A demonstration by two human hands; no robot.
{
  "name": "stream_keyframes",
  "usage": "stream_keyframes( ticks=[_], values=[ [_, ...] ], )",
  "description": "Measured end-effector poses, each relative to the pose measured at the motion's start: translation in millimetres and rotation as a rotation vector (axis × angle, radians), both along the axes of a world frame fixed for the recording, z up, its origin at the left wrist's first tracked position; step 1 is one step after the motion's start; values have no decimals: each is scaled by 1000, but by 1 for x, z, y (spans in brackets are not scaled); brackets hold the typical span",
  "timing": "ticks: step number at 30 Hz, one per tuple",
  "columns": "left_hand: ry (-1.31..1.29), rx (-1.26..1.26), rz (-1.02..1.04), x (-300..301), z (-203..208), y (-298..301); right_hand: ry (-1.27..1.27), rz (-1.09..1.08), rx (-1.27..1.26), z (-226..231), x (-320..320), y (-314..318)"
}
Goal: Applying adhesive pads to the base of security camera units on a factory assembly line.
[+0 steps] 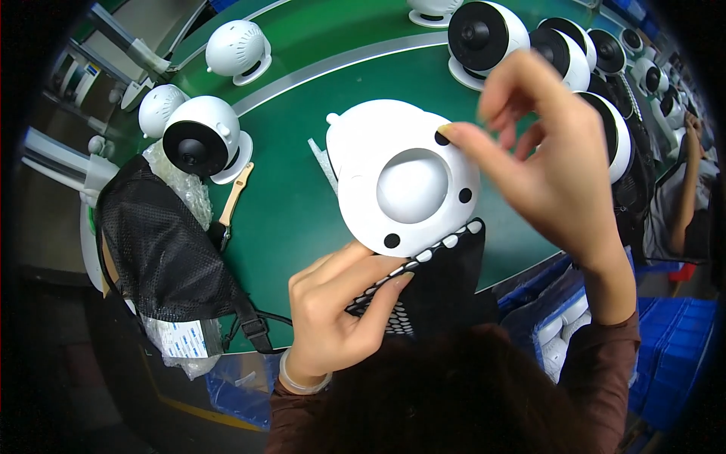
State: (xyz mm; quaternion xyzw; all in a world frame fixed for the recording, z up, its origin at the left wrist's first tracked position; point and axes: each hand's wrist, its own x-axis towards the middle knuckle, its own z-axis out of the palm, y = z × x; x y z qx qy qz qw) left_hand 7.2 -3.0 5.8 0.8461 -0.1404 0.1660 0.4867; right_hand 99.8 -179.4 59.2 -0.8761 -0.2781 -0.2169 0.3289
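The white device [370,136] faces base-up over the green tabletop [287,189]. At its lower rim, the left hand [333,306] pinches a dotted black sheet [452,268]; at its upper right, the right hand [558,144], loosely unclenched, has its thumb on a round black pad [442,138].

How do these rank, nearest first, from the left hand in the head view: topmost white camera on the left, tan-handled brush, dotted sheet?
1. Dotted sheet: pinched in the left hand.
2. Brush: leftward and farther up.
3. White camera: upper left, beyond the brush.
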Motion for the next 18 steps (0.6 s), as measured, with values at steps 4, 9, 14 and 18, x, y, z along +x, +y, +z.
stream_keyframes(
  ticks=[4, 9, 14, 18],
  values=[
    [73, -92, 40, -2, -3, 3, -178, -58, 69, -9, -6, -15],
    [-90, 50, 139, -20, 4, 8, -60, 357, -13, -16, -44, -12],
    [-35, -29, 18, -18, 5, 10, -110, 386, -8, -27, -53, -2],
    [-27, -16, 4, -17, 6, 10, -92, 367, -1, -26, -55, 1]
  ],
)
